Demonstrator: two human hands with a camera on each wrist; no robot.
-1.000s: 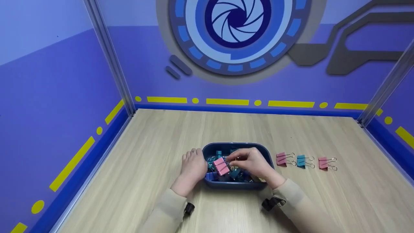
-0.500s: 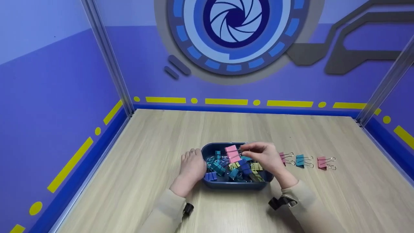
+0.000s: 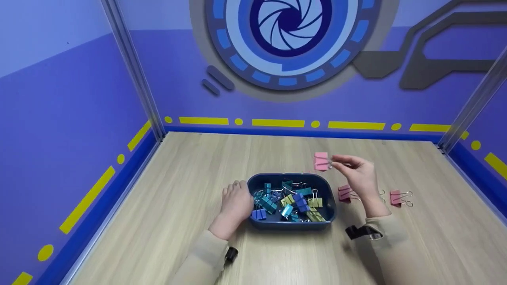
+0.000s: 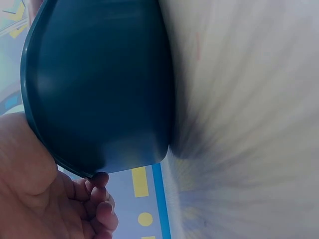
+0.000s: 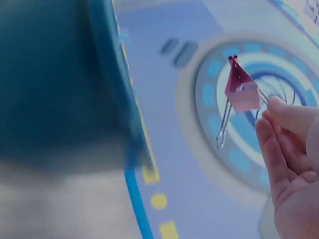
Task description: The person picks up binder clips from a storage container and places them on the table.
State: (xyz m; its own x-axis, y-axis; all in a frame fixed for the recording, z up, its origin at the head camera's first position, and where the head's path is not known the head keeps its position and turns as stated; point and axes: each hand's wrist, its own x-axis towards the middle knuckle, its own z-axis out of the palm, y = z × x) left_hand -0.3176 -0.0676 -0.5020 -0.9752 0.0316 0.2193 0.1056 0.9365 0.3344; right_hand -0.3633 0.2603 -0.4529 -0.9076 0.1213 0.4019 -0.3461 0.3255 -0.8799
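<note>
Saw a blue-purple wall (image 3: 174,71) bearing a round shutter emblem (image 3: 291,43), rising behind the far edge of a pale wooden tabletop (image 3: 206,166). Saw two arms in beige sleeves (image 3: 204,253) reaching in from the near side, each with a small black device (image 3: 231,255) at the cuff. Found a dark blue tray (image 3: 291,226), rounded at the corners, well short of the far edge, holding a jumble of teal, purple and yellow binder clips (image 3: 301,202). At the tray's left end, saw the left hand (image 3: 237,200) gripping the rim with curled fingers. Past the tray's far right corner, saw the right hand (image 3: 358,174) raised, thumb and fingertips clamped on one wire handle of a pink binder clip (image 3: 321,161), held in the air, its other handle free. Toward the tabletop's right edge, found two resting pink clips (image 3: 396,198) and, between them, a mostly hidden clip (image 3: 382,196), wire loops showing.
</note>
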